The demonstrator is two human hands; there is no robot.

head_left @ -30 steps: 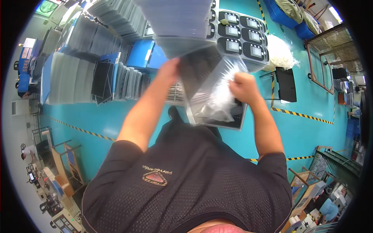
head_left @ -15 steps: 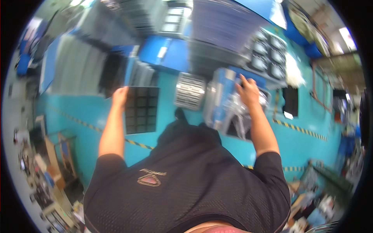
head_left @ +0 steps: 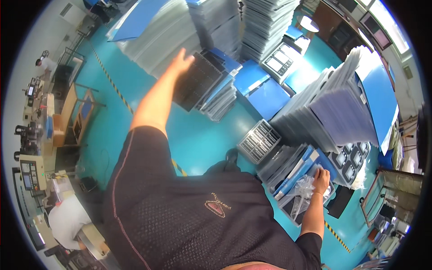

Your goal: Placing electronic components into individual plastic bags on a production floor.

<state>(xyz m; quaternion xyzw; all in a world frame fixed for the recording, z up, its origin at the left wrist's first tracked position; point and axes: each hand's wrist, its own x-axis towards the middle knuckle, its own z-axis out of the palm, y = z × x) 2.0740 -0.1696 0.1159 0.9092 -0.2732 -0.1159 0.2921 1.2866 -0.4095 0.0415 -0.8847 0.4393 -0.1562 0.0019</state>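
My left hand point(head_left: 180, 64) is stretched forward at the upper edge of a dark tray point(head_left: 198, 82) marked with a grid. Thumb and forefinger are spread apart, and the hand touches or nearly touches the tray's edge. That tray stands tilted against a blue panel and a bundle of grey trays point(head_left: 219, 102). On the right, my right hand point(head_left: 321, 181) has its fingers curled at the crumpled clear plastic wrap point(head_left: 302, 191). The wrap lies over a leaning bundle of trays with blue sheets point(head_left: 297, 173); the fingertips are partly hidden.
Tall stacks of thin grey trays point(head_left: 166, 42) stand ahead on the left, with another large stack point(head_left: 346, 101) on the right. Blue boxes point(head_left: 263, 83) sit between them. A slotted tray point(head_left: 259, 141) lies by my foot. Striped tape point(head_left: 110, 78) crosses the floor.
The view has turned, and my left arm reaches farther forward. The gridded tray is now tilted against the blue panel. My right hand's fingers, spread before, are curled at the plastic.
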